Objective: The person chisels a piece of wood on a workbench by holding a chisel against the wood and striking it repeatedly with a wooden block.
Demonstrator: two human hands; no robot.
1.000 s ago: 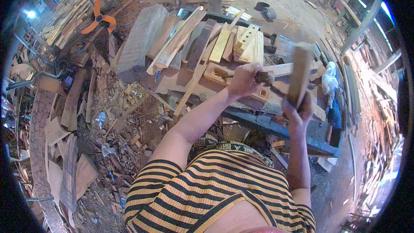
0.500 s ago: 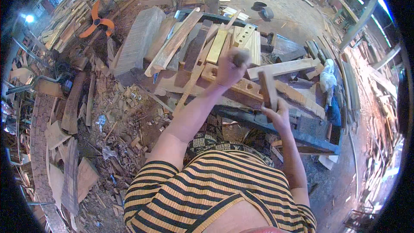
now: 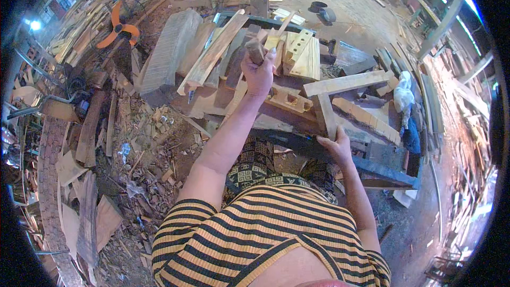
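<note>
My left hand (image 3: 258, 77) is raised over the middle of the workbench (image 3: 249, 123). Its fingers are wrapped round a short brown wooden piece (image 3: 256, 52) that sticks up out of the fist; its lower part is hidden. My right hand (image 3: 338, 146) is at the bench's near edge, thumb and fingers closed on the lower end of a flat wooden stick (image 3: 325, 116). The stick stands tilted, its top close to a pale plank (image 3: 350, 82). Between the hands lies a wooden beam with cut holes (image 3: 289, 100). Behind it rests a pale block with a row of round holes (image 3: 299, 48).
Long boards (image 3: 215, 53) and a thick grey timber (image 3: 172, 48) fill the bench's left side. A notched strip (image 3: 366, 119) and a white plastic bag (image 3: 404, 93) lie to the right. An orange-bladed fan (image 3: 119, 26) stands at the far left. Wood scraps litter the floor.
My left hand has moved left and up with its wooden piece, uncovering more of the holed beam. My right hand has dropped slightly, lowering the stick toward the beam.
</note>
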